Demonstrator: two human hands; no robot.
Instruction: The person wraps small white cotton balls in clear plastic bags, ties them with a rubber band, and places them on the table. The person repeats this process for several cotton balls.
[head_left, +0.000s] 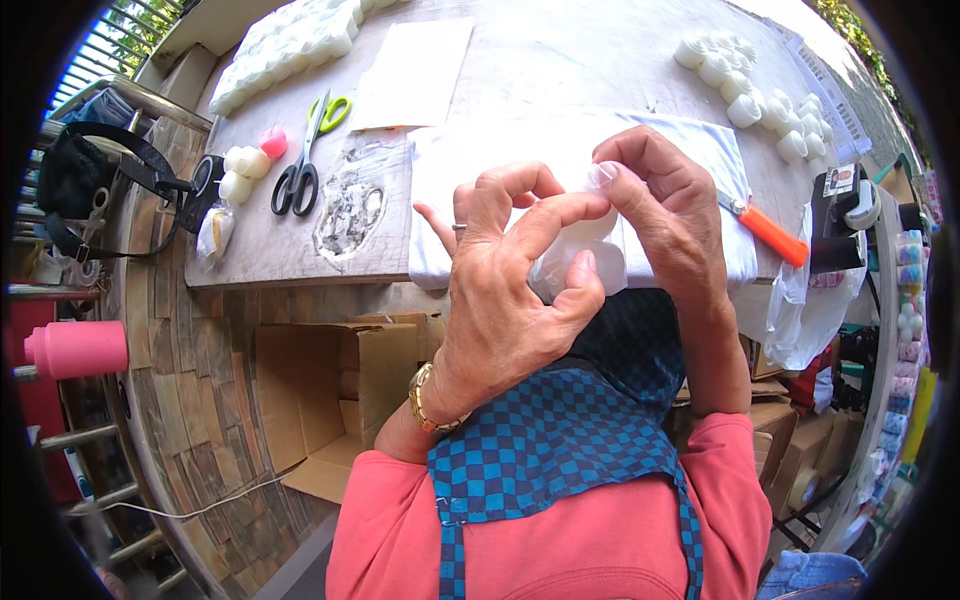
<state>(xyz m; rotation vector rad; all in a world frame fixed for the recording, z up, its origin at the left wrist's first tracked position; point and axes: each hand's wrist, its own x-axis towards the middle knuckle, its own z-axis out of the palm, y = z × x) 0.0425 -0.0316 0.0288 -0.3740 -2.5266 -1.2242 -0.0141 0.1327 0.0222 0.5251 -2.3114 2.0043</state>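
Both my hands are raised over a white cloth (435, 255) at the table's near edge. My left hand (517, 277), with a ring and a gold watch, pinches the gathered top of a clear plastic bag (551, 266) between thumb-side fingers. My right hand (667, 206) pinches the same gathered plastic (600, 175) between thumb and forefinger. Whitish rounded pieces show through the bag, partly hidden behind my left hand. To the right of my right hand, a knife with an orange handle (772, 234) lies partly on the cloth.
Scissors with black handles (304, 180) lie left, beside green-handled scissors (337, 114). Rows of white wax-like cups (292, 49) stand back left, more (742, 109) at right. A pink piece (273, 142) and small whitish ones (246, 163) sit near the left edge. A cardboard box (322, 390) stands below.
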